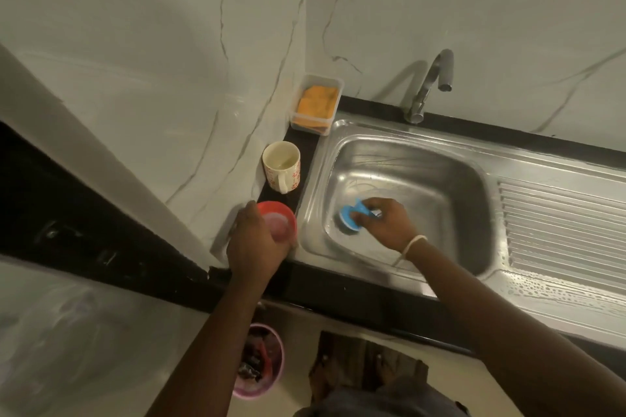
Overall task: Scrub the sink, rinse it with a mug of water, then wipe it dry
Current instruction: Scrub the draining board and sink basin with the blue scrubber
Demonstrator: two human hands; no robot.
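One blue-handled scrubber point(352, 218) lies inside the basin of the steel sink point(410, 159), against its near-left wall, the round scrubbing pad facing down and left onto the steel and the blue handle pointing up and right into the palm. The right hand point(382, 223) grips this handle with curled fingers; a pale band point(415, 244) circles the wrist. The sink's long axis runs left to right, with one ribbed, wet drainboard point(562, 223) on its right side and one curved tap point(428, 85) upright behind the basin, spout pointing right.

On the dark counter strip left of the basin, the left hand point(254, 244) clasps one red bowl point(277, 220) from the near side, fingers wrapped round its rim. Beyond it stands one cream mug point(281, 164), upright, handle toward the viewer, a little liquid in it. Farther back sits one clear tray point(316, 105) holding an orange cloth point(316, 101). One pink bin point(259, 360) stands on the floor below.
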